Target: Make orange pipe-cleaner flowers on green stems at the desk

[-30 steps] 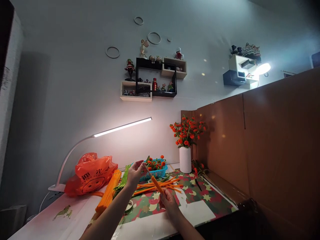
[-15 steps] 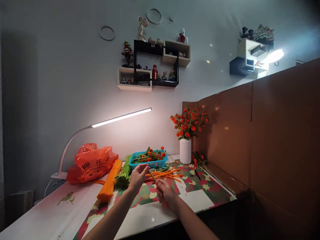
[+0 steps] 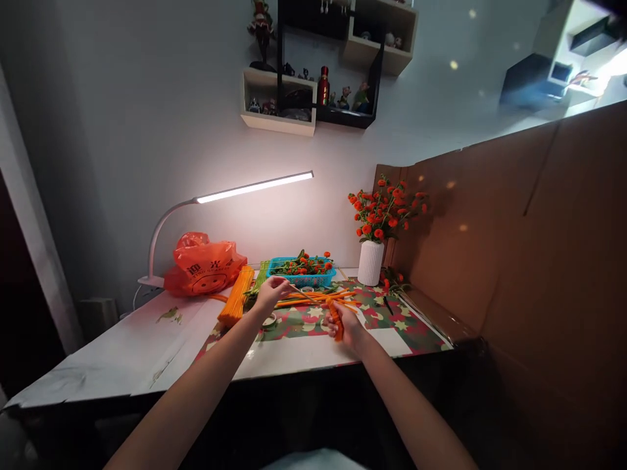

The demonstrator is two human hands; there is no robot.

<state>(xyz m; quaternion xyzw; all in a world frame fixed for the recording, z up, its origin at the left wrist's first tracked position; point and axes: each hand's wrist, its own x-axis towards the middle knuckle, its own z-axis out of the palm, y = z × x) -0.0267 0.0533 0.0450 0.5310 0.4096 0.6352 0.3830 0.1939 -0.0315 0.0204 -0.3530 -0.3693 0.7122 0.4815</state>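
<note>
My left hand pinches one end of a thin stick, which slants down to the right. My right hand is closed around an orange fuzzy pipe cleaner at the stick's other end. Whether it is wound on the stick I cannot make out. Behind the hands, loose orange pipe cleaners lie across the patterned mat. A thick orange bundle of them is left of my left hand, beside a green bundle. A roll of tape sits just below my left wrist.
A blue basket of orange flowers stands at the back. Right of it is a white ribbed vase with orange flowers. A red plastic bag and a lit lamp are at left; a cardboard wall borders the right.
The view has tilted down, showing more of the table's front. The orange pipe cleaner, stretched along the stick earlier, now sits bunched inside my right hand. The left hand keeps its pinch.
</note>
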